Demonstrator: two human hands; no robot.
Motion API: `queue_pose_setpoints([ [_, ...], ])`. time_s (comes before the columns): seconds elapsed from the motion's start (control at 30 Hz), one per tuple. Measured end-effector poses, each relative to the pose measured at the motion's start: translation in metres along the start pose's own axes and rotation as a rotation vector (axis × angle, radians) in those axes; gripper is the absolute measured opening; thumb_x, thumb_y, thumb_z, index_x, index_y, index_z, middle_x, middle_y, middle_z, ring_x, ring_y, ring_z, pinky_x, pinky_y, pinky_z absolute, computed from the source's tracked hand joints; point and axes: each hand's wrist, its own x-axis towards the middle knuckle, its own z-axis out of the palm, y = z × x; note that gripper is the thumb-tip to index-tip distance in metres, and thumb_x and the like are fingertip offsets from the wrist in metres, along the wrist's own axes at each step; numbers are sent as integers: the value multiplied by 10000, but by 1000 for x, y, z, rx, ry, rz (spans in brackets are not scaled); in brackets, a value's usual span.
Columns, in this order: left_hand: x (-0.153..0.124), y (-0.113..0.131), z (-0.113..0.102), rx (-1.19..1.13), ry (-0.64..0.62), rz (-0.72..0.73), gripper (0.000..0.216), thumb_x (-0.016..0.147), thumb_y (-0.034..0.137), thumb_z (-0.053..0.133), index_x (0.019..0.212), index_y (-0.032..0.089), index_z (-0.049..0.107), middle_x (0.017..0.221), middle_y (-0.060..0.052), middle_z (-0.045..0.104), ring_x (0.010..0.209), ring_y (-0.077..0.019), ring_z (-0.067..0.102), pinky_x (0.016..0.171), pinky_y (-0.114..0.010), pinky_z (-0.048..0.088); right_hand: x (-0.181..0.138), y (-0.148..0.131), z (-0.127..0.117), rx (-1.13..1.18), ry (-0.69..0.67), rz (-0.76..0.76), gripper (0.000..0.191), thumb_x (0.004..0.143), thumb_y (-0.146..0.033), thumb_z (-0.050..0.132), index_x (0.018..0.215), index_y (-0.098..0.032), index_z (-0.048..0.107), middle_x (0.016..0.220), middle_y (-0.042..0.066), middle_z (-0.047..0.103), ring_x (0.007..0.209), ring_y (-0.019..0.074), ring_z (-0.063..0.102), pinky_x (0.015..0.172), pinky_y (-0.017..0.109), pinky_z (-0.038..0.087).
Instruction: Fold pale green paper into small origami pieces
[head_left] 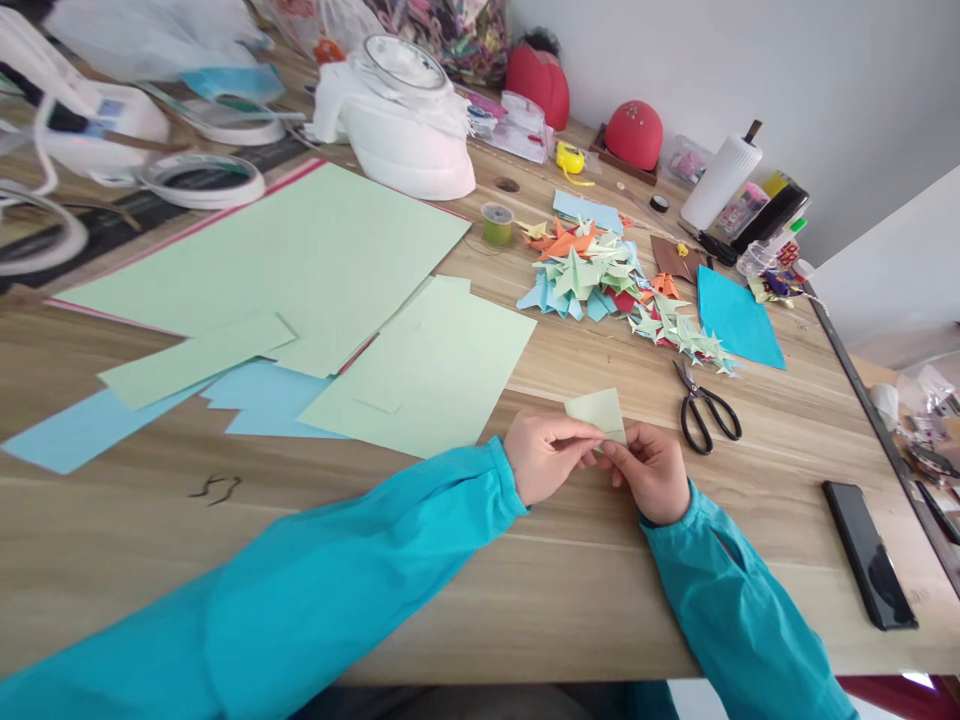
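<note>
A small pale green piece of paper (600,408) is pinched between my two hands, just above the wooden table. My left hand (546,455) grips its lower left part, fingers closed. On the lower right edge, my right hand (651,470) closes thumb and fingers on the same paper. A crease or fold line seems to run near its lower edge. Black-handled scissors (705,410) lie just right of my right hand, blades pointing away. Large green sheets (442,370) lie beyond my left forearm.
Folded paper stars (581,270) in several colours are heaped at the back, beside a blue sheet (739,318). Green and blue paper strips (199,360) lie at left. A phone (870,555) rests near the right edge. A spool (497,224) and a white device (397,130) stand behind.
</note>
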Motion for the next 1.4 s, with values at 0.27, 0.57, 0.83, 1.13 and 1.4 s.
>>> queue_pose_setpoints([
  [0.27, 2, -2, 2, -122, -48, -217, 118, 686, 164, 642, 787, 135, 694, 613, -30, 687, 520, -131, 639, 510, -214, 549, 0, 0, -1, -28, 13, -15, 303, 692, -428, 686, 631, -170, 538, 534, 11, 637, 364, 83, 490, 350, 199, 373],
  [0.57, 0, 0, 0, -108, -28, -202, 113, 695, 187, 645, 779, 120, 682, 534, -22, 656, 476, -125, 620, 471, -197, 531, 0, -3, -2, 4, -83, 14, 290, 705, -443, 668, 694, -172, 565, 589, 9, 643, 415, 101, 534, 392, 220, 433],
  [0.83, -1, 7, -3, 43, -7, 9, 58, 712, 154, 634, 724, 139, 689, 615, -32, 688, 498, -107, 626, 497, -177, 530, -2, -4, -4, -56, -199, -28, 256, 762, -422, 619, 725, -170, 592, 593, 3, 614, 439, 101, 536, 418, 217, 425],
  [1.13, -1, 9, -1, -73, 38, -111, 82, 693, 176, 647, 739, 130, 696, 535, -19, 664, 467, -118, 620, 461, -181, 532, -3, -6, -4, -89, -73, 16, 374, 661, -457, 701, 521, -180, 492, 392, -36, 519, 314, 58, 376, 311, 188, 255],
  [1.4, 5, 9, -4, -110, 78, -185, 108, 668, 163, 663, 758, 118, 702, 502, -18, 652, 454, -129, 621, 462, -194, 527, 0, -6, -5, -7, -101, 13, 378, 748, -496, 604, 571, -178, 500, 456, -12, 583, 325, 62, 416, 332, 184, 290],
])
